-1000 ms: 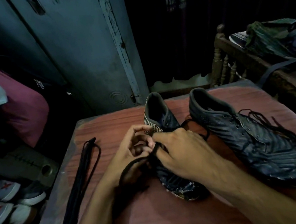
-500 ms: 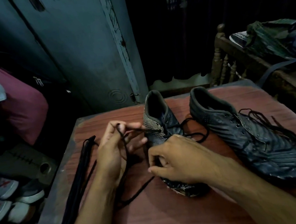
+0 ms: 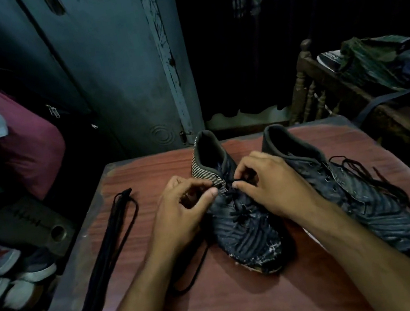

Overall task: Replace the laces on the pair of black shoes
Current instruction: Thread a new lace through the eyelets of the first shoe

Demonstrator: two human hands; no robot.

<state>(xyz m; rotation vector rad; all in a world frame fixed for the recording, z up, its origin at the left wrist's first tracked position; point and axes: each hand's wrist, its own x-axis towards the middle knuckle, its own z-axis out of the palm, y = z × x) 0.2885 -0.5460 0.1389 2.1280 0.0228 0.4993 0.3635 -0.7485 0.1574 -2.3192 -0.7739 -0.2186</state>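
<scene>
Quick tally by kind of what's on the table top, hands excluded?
Black shoes: 2, the left shoe being worked on and the right shoe.
Spare lace bundles: 1, the black bundle lying at the table's left side.
Total: 3. Laces threaded in the shoes are not counted apart.

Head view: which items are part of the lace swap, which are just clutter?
Job: left shoe under both hands; left hand; right hand pinching its lace; right shoe; lace bundle.
Clutter: sneakers, maroon bag, green cloth.
</scene>
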